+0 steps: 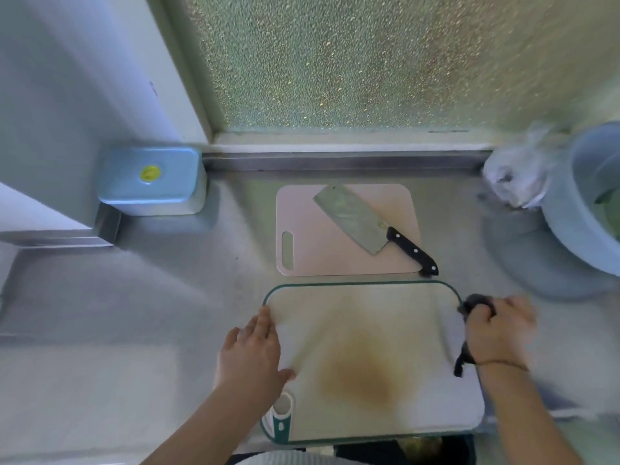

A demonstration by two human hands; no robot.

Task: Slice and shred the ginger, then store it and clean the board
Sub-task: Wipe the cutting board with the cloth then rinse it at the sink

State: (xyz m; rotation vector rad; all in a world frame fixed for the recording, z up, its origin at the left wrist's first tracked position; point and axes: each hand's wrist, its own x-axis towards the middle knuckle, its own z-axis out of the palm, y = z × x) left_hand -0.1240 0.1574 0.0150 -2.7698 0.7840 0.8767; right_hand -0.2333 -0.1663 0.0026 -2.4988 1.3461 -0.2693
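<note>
Dark cloth (476, 305) gripped by right hand (500, 330); left hand (251, 354) flat on board (369, 330).

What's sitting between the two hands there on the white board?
Nothing but board. Between the left hand and the right hand, which grips a dark cloth, the head view shows only the stained cutting board.

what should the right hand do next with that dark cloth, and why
Probably sweep the dark cloth leftward over the brownish stain. The right hand grips it at the white cutting board right edge, the stain is unwiped, and the left hand presses flat to steady the board.
</note>
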